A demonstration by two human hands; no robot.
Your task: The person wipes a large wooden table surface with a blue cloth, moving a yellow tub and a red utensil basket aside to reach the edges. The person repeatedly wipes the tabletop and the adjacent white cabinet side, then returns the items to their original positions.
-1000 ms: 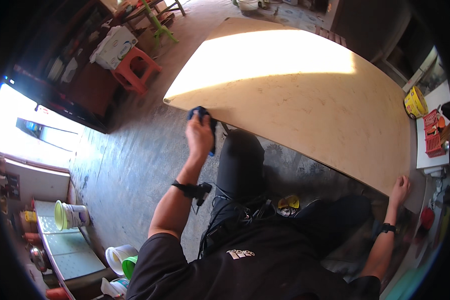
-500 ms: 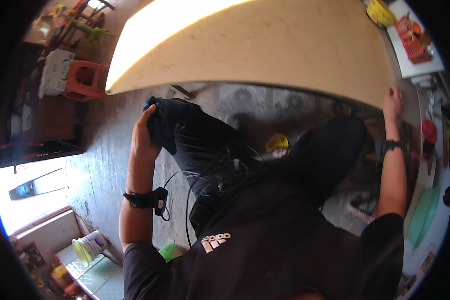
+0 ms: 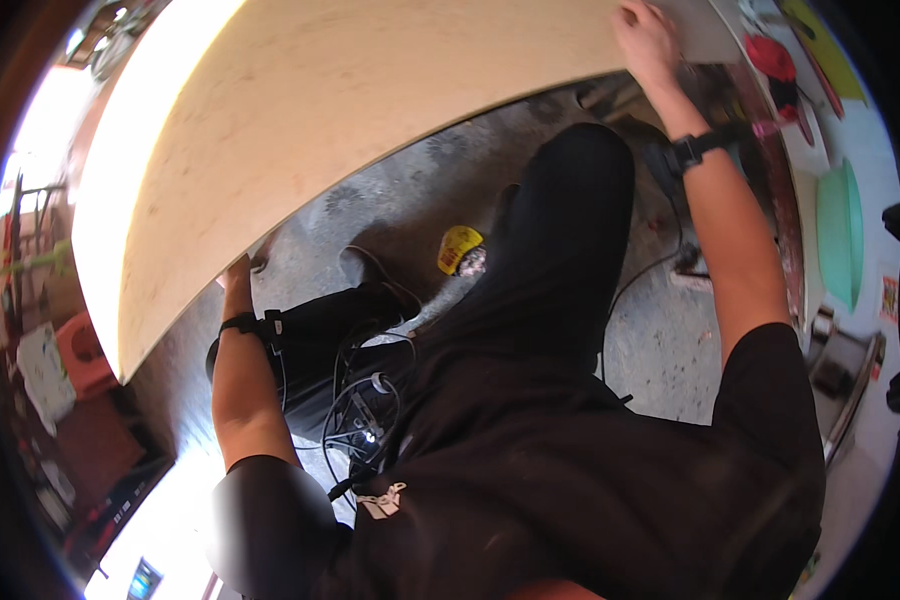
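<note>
A broad pale tan tabletop [image 3: 370,90] spans the upper part of the view, with bright light along its left side. My left hand [image 3: 236,272] reaches beneath its near edge at the left. The tabletop hides those fingers, so what they hold cannot be seen. My right hand [image 3: 650,48] rests on the tabletop near its right corner. Its fingers are curled in, and nothing shows between them. Both wrists wear black straps, and the left one carries a small device [image 3: 270,328] with a cable.
A yellow packet [image 3: 460,250] lies on the grey floor [image 3: 660,350] between my legs. Cables [image 3: 360,420] loop over my lap. A red stool [image 3: 85,355] stands at the left beside a white box [image 3: 45,375]. A green oval basin [image 3: 840,235] is at the right.
My view has turned and the tabletop appears closer. My left hand has gone from above my knee to under the table edge; the dark cloth it held is out of sight. My right hand now rests further onto the tabletop.
</note>
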